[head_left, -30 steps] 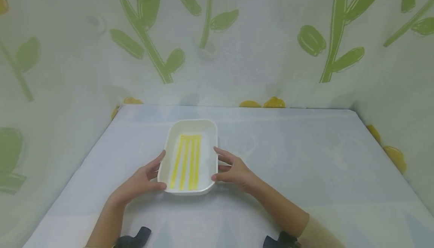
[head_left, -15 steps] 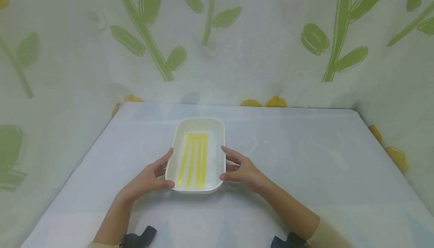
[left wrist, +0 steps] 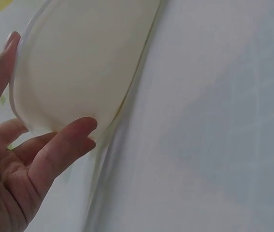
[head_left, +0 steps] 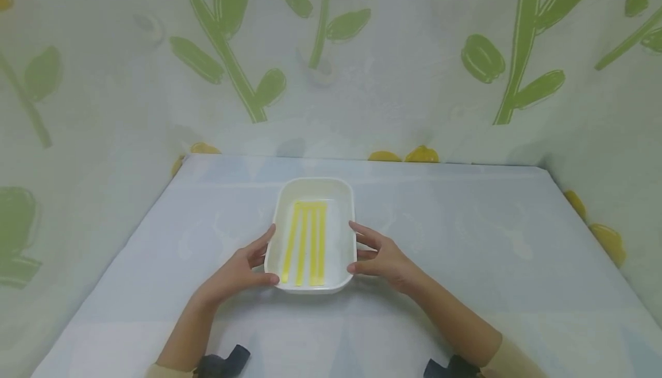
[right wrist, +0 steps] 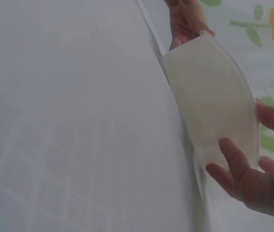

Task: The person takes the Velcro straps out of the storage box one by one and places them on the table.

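A white rounded rectangular tray point(head_left: 338, 240) is in the middle of the head view, with several yellow stripes point(head_left: 304, 243) along its inside floor. At its left side, my left hand point(head_left: 240, 269) grips it, thumb over the near corner and fingers spread along the wall. Opposite, my right hand point(head_left: 388, 260) holds the right side in the same way. A soft shadow falls on the table below the tray. In the left wrist view, the tray's pale outer surface point(left wrist: 83, 63) fills the top left. The right wrist view shows its outside point(right wrist: 211, 92) between both hands.
A white and pale blue patterned cloth point(head_left: 465, 251) covers the table. Behind it and along both sides hangs a curtain point(head_left: 393, 79) printed with green stems and yellow flowers. Dark straps with camera mounts point(head_left: 224, 362) sit on both wrists.
Both hands have carried the tray to the right across the table, keeping the same hold on its sides. The head view has shifted slightly.
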{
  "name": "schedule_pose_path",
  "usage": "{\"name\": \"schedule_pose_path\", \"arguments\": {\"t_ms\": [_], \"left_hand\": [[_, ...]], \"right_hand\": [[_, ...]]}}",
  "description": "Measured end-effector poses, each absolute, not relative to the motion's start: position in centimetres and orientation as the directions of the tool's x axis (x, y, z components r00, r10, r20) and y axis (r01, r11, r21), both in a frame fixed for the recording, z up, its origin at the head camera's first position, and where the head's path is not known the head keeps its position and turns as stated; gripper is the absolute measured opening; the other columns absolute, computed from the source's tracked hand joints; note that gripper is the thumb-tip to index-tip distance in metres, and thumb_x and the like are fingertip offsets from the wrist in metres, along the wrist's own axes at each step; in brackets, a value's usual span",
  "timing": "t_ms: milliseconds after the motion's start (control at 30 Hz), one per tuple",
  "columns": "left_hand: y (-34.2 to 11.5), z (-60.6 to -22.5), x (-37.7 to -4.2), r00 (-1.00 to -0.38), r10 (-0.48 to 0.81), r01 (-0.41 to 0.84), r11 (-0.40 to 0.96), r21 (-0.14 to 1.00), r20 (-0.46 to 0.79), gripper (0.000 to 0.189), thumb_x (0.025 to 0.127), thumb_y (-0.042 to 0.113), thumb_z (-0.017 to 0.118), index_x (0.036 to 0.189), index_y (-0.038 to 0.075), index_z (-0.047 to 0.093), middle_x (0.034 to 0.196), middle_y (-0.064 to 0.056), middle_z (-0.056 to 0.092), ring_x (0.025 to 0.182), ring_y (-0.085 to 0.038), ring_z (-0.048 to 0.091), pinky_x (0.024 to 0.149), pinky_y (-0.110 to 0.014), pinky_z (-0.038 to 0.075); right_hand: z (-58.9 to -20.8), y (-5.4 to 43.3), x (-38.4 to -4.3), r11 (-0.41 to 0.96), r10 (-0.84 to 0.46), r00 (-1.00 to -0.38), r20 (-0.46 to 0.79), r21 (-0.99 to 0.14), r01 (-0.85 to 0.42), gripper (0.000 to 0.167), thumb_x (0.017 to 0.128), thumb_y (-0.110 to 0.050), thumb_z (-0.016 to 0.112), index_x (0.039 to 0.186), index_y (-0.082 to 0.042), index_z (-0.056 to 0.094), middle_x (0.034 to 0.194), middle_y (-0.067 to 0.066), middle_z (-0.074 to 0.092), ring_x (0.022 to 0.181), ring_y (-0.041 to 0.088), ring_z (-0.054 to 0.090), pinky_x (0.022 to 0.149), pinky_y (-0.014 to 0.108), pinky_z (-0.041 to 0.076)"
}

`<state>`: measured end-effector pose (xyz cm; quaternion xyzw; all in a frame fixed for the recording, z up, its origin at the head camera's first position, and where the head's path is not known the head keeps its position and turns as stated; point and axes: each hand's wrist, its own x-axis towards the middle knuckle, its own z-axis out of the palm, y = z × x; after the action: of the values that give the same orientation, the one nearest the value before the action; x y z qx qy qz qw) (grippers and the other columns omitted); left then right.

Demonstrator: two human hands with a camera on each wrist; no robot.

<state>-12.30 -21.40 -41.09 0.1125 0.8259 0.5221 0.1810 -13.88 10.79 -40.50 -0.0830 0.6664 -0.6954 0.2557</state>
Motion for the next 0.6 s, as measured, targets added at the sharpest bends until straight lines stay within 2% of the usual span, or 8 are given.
{"name": "schedule_pose_path", "arguments": {"t_ms": [600], "left_hand": [[-18.9,-41.2,-12.7,-0.890,0.435,0.048,0.390,0.920,-0.138,0.098,0.075,0.021,0.080,0.152,0.015,0.020,0.154,-0.013,0.025,0.130,-0.038,0.043,0.101,-0.048,0.042]], "right_hand": [[-40.5,13.4,-13.1,0.076,-0.415,-0.877,-0.244,-0.969,0.234,0.090,0.074,-0.006,0.079,0.149,-0.015,0.030,0.148,0.023,0.035,0.127,0.039,0.047,0.091,0.043,0.050]]}}
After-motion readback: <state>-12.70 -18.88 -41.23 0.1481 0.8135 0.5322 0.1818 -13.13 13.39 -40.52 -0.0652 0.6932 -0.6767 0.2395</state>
